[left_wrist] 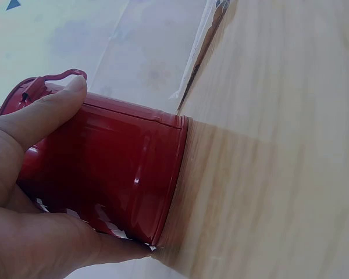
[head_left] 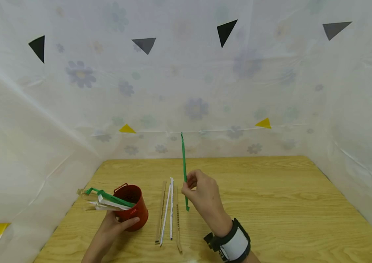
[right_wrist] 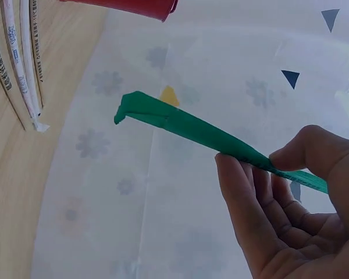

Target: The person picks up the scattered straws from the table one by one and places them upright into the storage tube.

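Note:
My right hand [head_left: 205,197] pinches a slim green paper-wrapped straw [head_left: 184,157] between thumb and fingers, holding it above the table. In the right wrist view the green straw [right_wrist: 192,129] has a bent, flattened end. My left hand [head_left: 112,228] grips a small red metal bucket [head_left: 141,215] round its side, thumb near a little wire handle [left_wrist: 67,74]. Several green, white and brown wrapped straws [head_left: 113,200] lean out over the bucket's left rim. Between the hands, white wrapped straws [head_left: 171,212] and brown wrapped straws [head_left: 178,226] lie on the table, roughly side by side.
The wood-grain table [head_left: 271,204] has white flower-patterned sheeting [head_left: 186,80] behind it and at both sides. Black, grey and yellow triangles are fixed to the sheeting. A black and white band [head_left: 233,243] circles my right wrist.

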Tool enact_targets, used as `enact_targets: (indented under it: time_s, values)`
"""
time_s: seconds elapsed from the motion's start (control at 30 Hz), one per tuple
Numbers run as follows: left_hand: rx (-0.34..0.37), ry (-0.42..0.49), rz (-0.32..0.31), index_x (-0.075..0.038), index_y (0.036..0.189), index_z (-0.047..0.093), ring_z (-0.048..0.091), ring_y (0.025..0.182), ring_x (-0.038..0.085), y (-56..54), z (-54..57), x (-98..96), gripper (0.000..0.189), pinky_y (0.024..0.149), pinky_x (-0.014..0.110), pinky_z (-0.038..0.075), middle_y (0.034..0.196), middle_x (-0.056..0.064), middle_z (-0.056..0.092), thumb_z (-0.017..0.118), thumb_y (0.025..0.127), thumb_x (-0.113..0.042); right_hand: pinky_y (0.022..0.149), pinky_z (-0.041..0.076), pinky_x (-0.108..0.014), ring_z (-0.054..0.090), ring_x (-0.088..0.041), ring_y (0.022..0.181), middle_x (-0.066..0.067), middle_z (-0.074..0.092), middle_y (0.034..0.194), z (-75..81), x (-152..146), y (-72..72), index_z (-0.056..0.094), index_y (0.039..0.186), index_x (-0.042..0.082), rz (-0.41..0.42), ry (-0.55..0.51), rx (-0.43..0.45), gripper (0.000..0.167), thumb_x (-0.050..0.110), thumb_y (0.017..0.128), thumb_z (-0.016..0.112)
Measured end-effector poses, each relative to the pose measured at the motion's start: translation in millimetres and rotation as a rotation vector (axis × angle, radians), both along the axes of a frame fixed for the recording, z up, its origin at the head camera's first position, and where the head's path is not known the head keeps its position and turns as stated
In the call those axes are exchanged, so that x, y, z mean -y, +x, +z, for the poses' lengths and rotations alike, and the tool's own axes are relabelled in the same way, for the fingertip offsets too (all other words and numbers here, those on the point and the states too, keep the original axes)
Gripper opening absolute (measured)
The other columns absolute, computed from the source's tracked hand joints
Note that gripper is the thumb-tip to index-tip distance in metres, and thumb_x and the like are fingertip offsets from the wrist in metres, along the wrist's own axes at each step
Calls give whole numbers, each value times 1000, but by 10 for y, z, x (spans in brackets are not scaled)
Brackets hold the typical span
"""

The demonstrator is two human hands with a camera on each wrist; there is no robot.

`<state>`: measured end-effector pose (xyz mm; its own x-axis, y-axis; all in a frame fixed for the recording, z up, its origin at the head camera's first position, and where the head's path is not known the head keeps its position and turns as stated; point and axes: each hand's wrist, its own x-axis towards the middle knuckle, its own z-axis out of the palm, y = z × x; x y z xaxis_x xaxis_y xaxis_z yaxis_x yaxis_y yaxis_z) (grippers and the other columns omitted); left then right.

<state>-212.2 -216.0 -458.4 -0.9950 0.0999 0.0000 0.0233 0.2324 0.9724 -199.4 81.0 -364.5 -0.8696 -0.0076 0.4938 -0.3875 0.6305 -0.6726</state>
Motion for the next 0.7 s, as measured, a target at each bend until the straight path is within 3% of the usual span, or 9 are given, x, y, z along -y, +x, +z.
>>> enact_targets:
  time_s: [0.17, 0.33, 0.47, 0.7]
  values:
    - [-4, 2, -4, -15, 157, 24, 37, 142, 31, -14, -4, 8, 94, 114, 53, 32, 157, 12, 37, 84, 85, -15, 62, 54, -17, 67, -13, 77, 0, 66, 84, 2, 85, 43, 64, 98, 7, 56, -50, -100, 16, 0, 87, 73]
    - [0, -9, 4, -16, 157, 23, 37, 142, 31, -3, 8, 3, 95, 113, 51, 32, 157, 12, 38, 84, 84, -15, 66, 56, -16, 68, -12, 81, -1, 66, 88, -24, 188, 92, 63, 100, 8, 155, -118, -155, 19, -3, 88, 72]
    - [-8, -19, 5, -15, 157, 23, 36, 143, 30, 11, 11, 3, 95, 114, 51, 32, 157, 11, 38, 84, 85, -17, 69, 58, -19, 68, -12, 85, -2, 66, 93, -56, 283, 117, 62, 103, 8, 246, -130, -256, 23, -5, 87, 72]
    - [-56, -78, 15, -16, 156, 28, 43, 137, 19, 14, 27, 63, 90, 106, 29, 39, 154, 9, 43, 84, 85, -18, 75, 56, -15, 70, -14, 91, -6, 65, 98, -120, 550, 124, 59, 108, 7, 432, -145, -423, 26, -7, 89, 69]
